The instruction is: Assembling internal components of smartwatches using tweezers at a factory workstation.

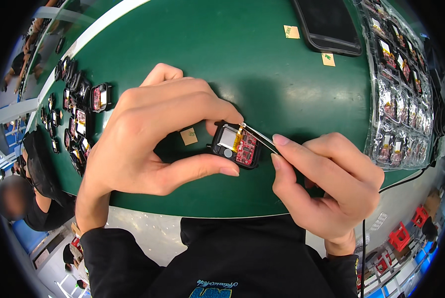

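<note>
Left hand curled around a small black casing, thumb pressed along its near edge, forefinger bent over its far edge, so gripping it firmly just above the green table. Inside the casing: a red circuit board, a silver cell beside it, a strip of yellow tape between them. Right hand closed on slim metal tweezers, pinched between thumb and forefinger, tips touching the casing's upper right corner by the yellow tape. Casing near the middle of the view, close to the table's near edge, between both hands.

Just left of the casing, partly under the left hand, a small tan paper square flat on the table. Further left, a cluster of similar black casings, some showing red boards. Along the right, a clear plastic tray of bagged parts. At the top, a dark flat tray with two more tan squares near it. Lower left, another person in dark clothing, well apart from the hands
</note>
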Action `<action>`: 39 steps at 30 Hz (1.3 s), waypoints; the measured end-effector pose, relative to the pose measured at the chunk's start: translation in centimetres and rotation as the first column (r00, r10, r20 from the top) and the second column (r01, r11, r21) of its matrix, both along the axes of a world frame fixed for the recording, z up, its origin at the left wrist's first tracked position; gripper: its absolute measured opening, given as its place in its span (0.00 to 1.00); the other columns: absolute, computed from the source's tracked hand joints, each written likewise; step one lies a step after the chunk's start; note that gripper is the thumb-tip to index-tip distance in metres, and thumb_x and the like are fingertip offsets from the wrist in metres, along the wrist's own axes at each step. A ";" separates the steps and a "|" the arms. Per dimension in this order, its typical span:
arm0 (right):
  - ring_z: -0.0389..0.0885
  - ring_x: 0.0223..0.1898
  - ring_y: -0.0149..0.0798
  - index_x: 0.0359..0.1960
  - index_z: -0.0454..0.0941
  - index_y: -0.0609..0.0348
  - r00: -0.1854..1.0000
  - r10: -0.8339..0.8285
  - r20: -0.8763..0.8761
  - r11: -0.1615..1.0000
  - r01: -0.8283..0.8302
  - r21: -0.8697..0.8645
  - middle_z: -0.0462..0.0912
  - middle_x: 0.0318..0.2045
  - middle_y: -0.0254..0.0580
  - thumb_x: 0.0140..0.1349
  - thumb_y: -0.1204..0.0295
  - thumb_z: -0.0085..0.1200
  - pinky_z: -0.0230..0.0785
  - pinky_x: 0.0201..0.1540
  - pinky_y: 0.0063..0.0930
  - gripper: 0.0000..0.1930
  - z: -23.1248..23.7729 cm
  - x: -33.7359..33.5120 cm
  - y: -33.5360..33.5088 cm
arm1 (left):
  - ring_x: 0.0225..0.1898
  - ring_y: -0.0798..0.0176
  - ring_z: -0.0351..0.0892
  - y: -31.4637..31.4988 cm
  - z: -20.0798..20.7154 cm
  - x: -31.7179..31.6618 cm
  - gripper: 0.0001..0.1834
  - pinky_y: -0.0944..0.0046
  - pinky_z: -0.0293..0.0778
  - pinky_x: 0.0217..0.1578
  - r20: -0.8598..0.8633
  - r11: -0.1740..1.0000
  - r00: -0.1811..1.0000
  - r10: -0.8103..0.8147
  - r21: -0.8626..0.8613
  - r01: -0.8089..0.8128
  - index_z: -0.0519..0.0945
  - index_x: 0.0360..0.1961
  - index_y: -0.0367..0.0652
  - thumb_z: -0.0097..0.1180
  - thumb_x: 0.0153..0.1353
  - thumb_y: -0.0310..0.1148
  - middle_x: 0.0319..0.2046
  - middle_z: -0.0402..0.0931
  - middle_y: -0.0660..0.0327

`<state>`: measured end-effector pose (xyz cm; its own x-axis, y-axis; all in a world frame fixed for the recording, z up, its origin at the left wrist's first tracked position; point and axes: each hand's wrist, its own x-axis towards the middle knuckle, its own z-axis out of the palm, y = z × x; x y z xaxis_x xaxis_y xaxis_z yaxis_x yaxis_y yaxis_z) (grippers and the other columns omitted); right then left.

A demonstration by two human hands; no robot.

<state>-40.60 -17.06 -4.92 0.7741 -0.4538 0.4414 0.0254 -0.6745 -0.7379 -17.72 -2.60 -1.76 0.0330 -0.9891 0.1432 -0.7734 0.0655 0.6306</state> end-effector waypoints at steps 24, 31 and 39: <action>0.76 0.21 0.26 0.40 0.95 0.66 0.983 0.087 -0.165 0.985 -0.060 0.161 0.85 0.24 0.37 0.53 0.87 0.71 0.59 0.24 0.22 0.12 1.3 0.1 -0.6 | 0.33 0.59 0.83 -0.3 -0.4 1.4 0.34 0.58 0.64 0.45 -0.066 0.992 0.990 -0.125 0.020 0.127 0.93 0.44 0.37 0.84 0.45 0.55 0.35 0.90 0.58; 0.72 0.19 0.23 0.40 0.95 0.66 0.985 0.063 -0.161 0.986 -0.037 0.161 0.84 0.23 0.36 0.52 0.87 0.71 0.56 0.22 0.21 0.12 1.4 0.0 -0.2 | 0.31 0.60 0.81 -0.2 0.1 1.4 0.31 0.58 0.64 0.43 -0.014 0.984 0.984 -0.178 0.026 0.179 0.93 0.43 0.41 0.83 0.46 0.56 0.34 0.89 0.59; 0.69 0.17 0.21 0.39 0.95 0.66 0.990 0.073 -0.124 0.987 -0.053 0.153 0.82 0.21 0.34 0.51 0.87 0.71 0.55 0.21 0.21 0.12 1.3 0.0 -0.6 | 0.32 0.59 0.82 -0.5 0.2 1.8 0.30 0.58 0.65 0.45 -0.025 0.985 0.985 -0.168 0.034 0.169 0.92 0.46 0.39 0.84 0.49 0.50 0.35 0.89 0.61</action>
<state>-40.60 -17.66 -3.59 0.8492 -0.4553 0.2674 -0.0376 -0.5573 -0.8295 -15.96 -3.07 -1.51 -0.1318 -0.9853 0.1090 -0.7391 0.1709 0.6515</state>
